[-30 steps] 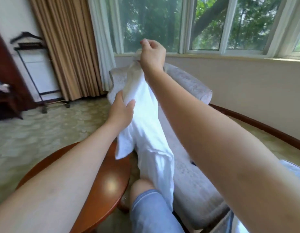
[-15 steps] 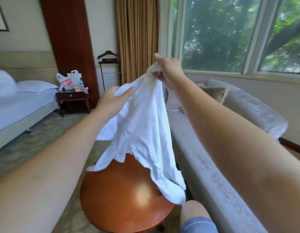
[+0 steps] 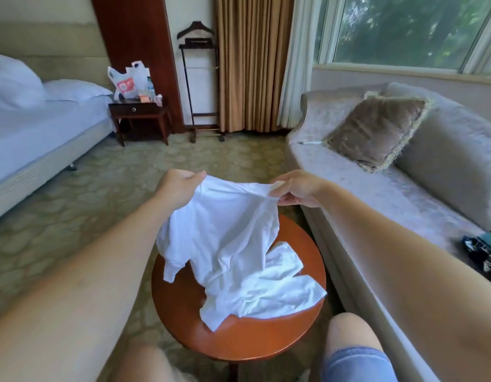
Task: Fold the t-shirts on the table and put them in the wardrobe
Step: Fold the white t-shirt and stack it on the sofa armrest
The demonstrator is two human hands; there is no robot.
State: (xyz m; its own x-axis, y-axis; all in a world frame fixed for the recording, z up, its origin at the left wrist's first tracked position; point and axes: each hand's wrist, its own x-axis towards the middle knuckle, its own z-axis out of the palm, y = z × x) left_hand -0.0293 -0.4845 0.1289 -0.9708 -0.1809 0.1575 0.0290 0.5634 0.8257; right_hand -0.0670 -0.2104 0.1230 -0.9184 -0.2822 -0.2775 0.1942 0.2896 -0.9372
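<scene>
A white t-shirt (image 3: 233,244) hangs between my two hands over a small round wooden table (image 3: 239,340). My left hand (image 3: 178,186) grips one end of its top edge. My right hand (image 3: 296,188) pinches the other end. The shirt's lower part lies crumpled on the tabletop, reaching its right rim. No wardrobe is in view.
A grey sofa (image 3: 390,194) with a brown cushion (image 3: 376,130) runs along the right, dark clothing (image 3: 484,249) lying on its seat. A bed (image 3: 32,139) stands at the left, a nightstand (image 3: 139,114) and valet stand (image 3: 200,78) behind. My knees sit near the table's front.
My hands have come down from chest height and spread apart along the shirt's top edge. The shirt's lower part now lies on the table. My view turned left and down.
</scene>
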